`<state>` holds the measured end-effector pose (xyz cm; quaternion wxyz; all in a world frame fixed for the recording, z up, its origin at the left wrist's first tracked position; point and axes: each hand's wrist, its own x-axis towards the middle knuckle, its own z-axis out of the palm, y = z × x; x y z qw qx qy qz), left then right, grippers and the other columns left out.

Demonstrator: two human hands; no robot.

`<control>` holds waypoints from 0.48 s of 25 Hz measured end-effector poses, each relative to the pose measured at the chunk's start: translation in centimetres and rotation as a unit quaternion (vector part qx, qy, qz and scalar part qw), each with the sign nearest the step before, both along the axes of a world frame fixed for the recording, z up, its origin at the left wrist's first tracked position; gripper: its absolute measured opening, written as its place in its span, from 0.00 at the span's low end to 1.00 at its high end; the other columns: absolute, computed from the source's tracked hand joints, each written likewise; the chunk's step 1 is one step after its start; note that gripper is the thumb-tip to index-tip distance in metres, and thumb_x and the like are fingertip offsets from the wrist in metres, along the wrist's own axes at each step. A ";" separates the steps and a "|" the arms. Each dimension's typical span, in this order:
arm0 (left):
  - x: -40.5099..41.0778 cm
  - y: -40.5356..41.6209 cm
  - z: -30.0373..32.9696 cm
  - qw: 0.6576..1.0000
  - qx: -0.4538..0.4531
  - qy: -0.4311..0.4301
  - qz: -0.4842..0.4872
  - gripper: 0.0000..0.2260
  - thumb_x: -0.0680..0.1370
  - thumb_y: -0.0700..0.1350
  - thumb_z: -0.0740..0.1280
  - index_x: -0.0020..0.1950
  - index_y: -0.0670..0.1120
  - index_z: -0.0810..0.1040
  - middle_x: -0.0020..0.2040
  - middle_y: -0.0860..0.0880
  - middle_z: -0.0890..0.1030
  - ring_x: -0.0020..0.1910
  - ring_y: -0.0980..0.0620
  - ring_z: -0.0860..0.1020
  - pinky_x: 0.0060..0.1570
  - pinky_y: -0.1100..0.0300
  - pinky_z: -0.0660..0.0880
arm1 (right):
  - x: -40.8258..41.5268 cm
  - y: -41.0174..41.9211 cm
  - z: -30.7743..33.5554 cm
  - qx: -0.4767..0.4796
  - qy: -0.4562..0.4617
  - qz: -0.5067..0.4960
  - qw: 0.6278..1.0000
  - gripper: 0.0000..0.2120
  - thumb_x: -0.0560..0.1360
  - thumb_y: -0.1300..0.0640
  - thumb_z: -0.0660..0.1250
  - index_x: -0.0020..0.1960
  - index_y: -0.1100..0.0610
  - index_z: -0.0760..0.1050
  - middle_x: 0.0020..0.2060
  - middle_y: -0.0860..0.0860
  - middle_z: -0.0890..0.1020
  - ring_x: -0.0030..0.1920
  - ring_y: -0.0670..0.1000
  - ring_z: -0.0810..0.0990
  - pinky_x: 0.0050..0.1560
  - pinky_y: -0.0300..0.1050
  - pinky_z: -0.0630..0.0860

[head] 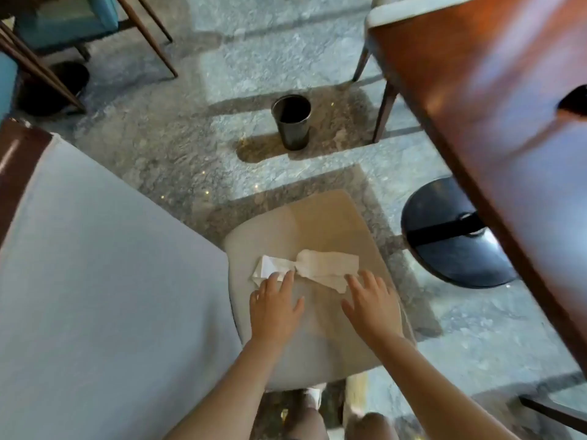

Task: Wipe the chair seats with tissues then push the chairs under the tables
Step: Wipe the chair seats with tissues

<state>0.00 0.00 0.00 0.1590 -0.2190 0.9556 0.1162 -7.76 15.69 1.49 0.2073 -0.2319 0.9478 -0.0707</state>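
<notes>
A beige padded chair seat [330, 223] lies below me, its pale backrest [95, 281] filling the left of the view. A crumpled white tissue [314, 265] is spread across the middle of the seat. My left hand [274, 304] rests flat on the seat with its fingertips on the tissue's left part. My right hand [370, 301] lies flat beside it, fingers spread, fingertips touching the tissue's right edge. Neither hand grips the tissue. A reddish wooden table [495, 100] stands to the right of the chair.
The table's black round base [451, 239] sits on the marble floor right of the seat. A dark metal bin [291, 122] stands on the floor ahead. A white chair [390, 14] is at the far right, teal chairs [63, 20] at the far left.
</notes>
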 end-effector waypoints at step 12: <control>-5.3 -7.0 -21.4 0.985 -0.005 0.037 0.167 0.21 0.75 0.51 0.64 0.67 0.47 0.72 0.66 0.45 0.73 0.63 0.44 0.70 0.57 0.50 0.70 | -6.8 -7.7 -21.2 0.034 0.005 0.026 0.999 0.18 0.73 0.53 0.67 0.61 0.57 0.71 0.58 0.59 0.75 0.55 0.61 0.73 0.39 0.51 0.74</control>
